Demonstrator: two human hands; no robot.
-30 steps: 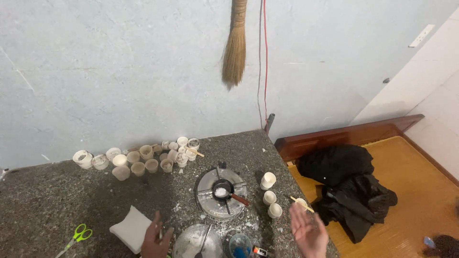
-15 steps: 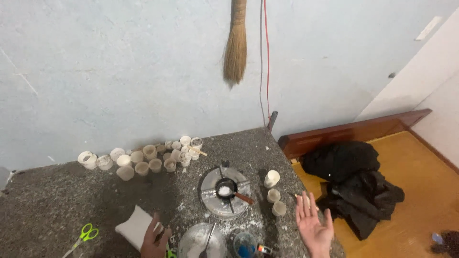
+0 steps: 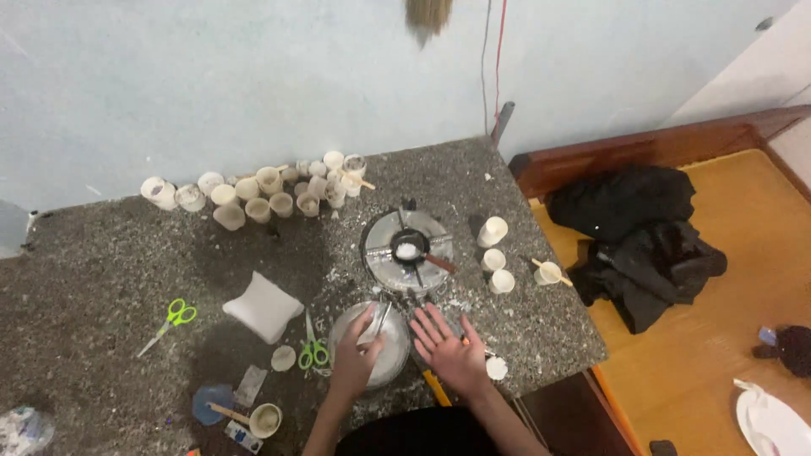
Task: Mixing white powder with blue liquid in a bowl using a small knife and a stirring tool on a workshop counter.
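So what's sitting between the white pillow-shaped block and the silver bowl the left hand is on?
In the head view, a pair of green-handled scissors lies on the speckled counter between the white block and the silver bowl under the left hand.

left hand (image 3: 356, 359) on metal bowl (image 3: 372, 348) | right hand (image 3: 449, 348) open, palm up

Green scissors (image 3: 172, 316), white cushion (image 3: 263, 306), black clothes (image 3: 639, 236)

bare forearms, no sleeves, dark top
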